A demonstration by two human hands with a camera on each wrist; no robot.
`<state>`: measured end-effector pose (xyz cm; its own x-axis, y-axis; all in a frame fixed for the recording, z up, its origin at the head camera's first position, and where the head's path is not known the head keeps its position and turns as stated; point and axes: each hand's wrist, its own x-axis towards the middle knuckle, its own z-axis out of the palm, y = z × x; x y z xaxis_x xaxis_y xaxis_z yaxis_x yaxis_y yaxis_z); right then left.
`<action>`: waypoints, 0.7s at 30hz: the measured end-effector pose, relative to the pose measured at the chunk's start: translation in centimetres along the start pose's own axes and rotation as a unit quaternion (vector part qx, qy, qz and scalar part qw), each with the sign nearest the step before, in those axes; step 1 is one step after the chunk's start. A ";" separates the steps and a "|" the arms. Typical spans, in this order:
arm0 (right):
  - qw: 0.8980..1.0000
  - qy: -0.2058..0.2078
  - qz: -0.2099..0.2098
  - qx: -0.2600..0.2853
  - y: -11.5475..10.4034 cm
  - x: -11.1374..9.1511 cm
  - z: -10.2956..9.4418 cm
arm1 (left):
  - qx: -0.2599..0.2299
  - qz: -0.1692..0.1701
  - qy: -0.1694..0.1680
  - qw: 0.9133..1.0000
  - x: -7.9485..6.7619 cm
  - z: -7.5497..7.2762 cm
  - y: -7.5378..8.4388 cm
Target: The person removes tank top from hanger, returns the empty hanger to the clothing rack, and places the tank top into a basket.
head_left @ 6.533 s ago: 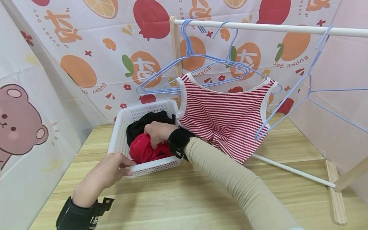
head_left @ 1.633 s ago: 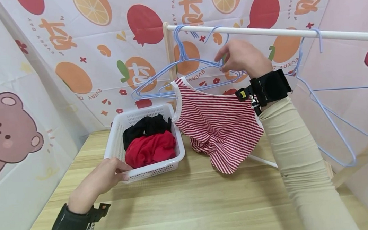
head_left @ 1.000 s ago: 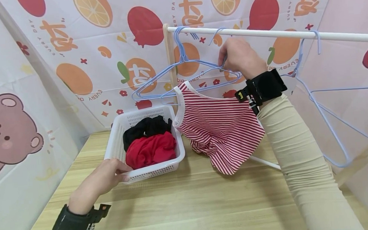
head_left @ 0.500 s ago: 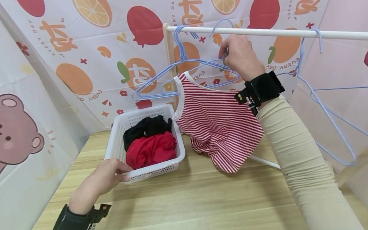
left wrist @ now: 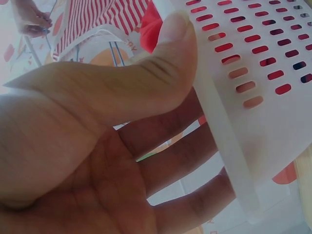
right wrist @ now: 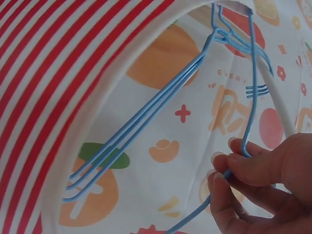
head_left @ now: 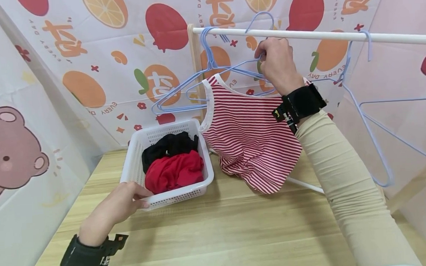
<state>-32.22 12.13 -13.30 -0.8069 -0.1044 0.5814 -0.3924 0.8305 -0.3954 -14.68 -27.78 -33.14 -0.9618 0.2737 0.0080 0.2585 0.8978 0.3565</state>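
Observation:
My left hand (head_left: 115, 206) grips the front left corner of a white plastic basket (head_left: 132, 161); in the left wrist view the thumb (left wrist: 178, 53) lies over its rim, fingers on the other side. Inside lie a bunched red garment (head_left: 173, 173) and a black one (head_left: 167, 148). My right hand (head_left: 277, 63) pinches a blue wire hanger (right wrist: 252, 97) at the neck, thumb against fingertips. From it hangs a red-and-white striped sleeveless top (head_left: 249, 135) with white trim. The hanger's hook (head_left: 262, 12) rises above the rail, its open end near the bar.
A white rail (head_left: 320, 35) on a wooden post (head_left: 195, 53) crosses the back. Several blue hangers (head_left: 181, 89) hang at its left end, right behind the top. Another blue hanger (head_left: 403, 99) hangs at the right. A wooden table (head_left: 204, 238) lies below.
My right hand has gone from the basket's red garment to the top's hanger, pinched its neck and raised it, hook now higher above the rail. My left hand stays on the basket.

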 end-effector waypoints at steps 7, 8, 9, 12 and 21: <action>1.000 0.007 0.010 0.002 0.3 0.3 0.3 | 0.000 -0.003 -0.001 1.000 0.0 0.0 0.1; 1.000 0.004 0.012 0.002 0.4 0.3 0.3 | -0.001 -0.004 -0.002 1.000 0.0 0.0 0.1; 1.000 0.001 0.017 0.000 0.5 0.3 0.3 | -0.002 -0.004 -0.004 1.000 0.0 0.0 0.1; 0.999 -0.018 0.026 -0.009 0.8 0.3 0.4 | -0.002 0.002 -0.002 1.000 0.0 0.1 0.1; 0.995 -0.089 0.018 -0.045 0.9 0.1 -0.1 | -0.002 0.003 0.000 1.000 0.0 0.1 0.0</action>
<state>-32.62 12.86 -13.50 -0.8877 -0.1624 0.4308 -0.3275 0.8803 -0.3431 -14.66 -27.79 -33.26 -0.9602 0.2791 0.0106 0.2640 0.8947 0.3602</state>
